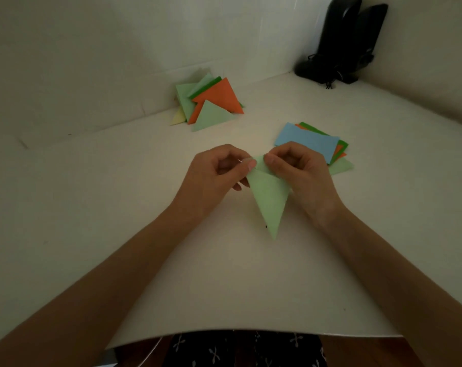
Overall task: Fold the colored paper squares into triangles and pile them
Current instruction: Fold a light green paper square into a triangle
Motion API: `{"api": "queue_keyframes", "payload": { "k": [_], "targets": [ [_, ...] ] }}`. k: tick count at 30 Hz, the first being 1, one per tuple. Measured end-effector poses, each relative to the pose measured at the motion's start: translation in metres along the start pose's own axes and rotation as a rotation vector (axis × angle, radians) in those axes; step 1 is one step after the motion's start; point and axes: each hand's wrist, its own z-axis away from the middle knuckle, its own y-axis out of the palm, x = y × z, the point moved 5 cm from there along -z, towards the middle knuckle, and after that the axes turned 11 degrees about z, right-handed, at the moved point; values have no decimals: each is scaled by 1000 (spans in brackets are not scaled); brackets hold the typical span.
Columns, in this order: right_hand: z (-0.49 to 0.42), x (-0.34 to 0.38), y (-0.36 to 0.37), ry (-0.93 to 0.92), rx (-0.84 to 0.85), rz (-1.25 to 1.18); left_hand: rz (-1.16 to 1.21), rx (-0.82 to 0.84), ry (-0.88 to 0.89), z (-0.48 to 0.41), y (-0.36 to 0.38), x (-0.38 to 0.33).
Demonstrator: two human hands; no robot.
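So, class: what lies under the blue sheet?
Edges of an orange sheet, a dark green sheet and a pale green sheet peek out beneath the blue sheet. Their middles, and any further sheets, are covered.

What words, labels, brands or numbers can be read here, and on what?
None can be read.
The light green paper triangle being folded, the pile of folded paper triangles and the stack of colored paper squares are blank.
The two black upright objects in the corner show no legible marking.
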Motion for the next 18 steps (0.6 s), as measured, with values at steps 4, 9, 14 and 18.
{"api": "queue_keyframes", "payload": {
  "k": [4,9,14,18],
  "targets": [
    [1,-9,2,155,46,-106,30,-37,-77,0,0,5],
    [-1,-18,1,333,124,-289,144,-201,-114,-3,-16,8],
    [-3,-19,-3,284,75,-295,197,-108,-173,-6,-16,7],
    [-2,-18,-2,245,65,-332,241,-47,-196,-6,-16,7]
  ]
}}
